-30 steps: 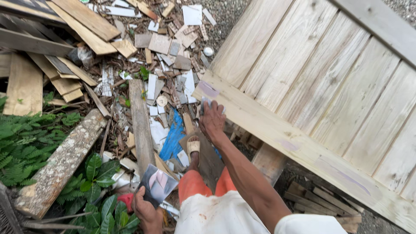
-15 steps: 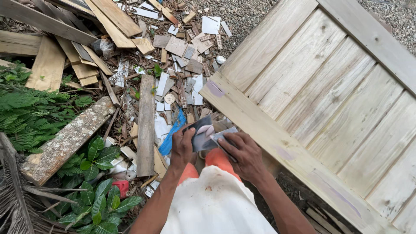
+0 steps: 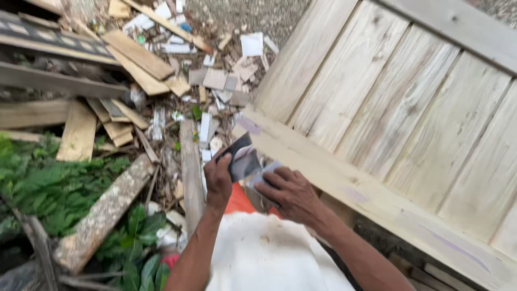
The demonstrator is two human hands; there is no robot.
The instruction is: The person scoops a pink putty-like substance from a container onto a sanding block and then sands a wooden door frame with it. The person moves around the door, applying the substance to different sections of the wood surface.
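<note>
Head view: one large pale plank panel point(image 3: 398, 118) fills the right, its near cross rail running down to the right. Scrap boards point(image 3: 134, 59) litter the ground far left, too many to count; green leaves point(image 3: 48, 183) near left. Two hands meet low centre. Left hand point(image 3: 218, 180), fingers closed on one dark, stiff folded sheet point(image 3: 243, 159); right hand point(image 3: 291, 194) curled at its near edge, possibly pinching it. Judgement: fold flat, both hands steady, before meeting wood.

A folded, dark grey-and-white glossy sheet point(image 3: 243, 160), perhaps a package wrapper, lay just left of the pale plank panel point(image 3: 398, 124); no signs or screens showed.
</note>
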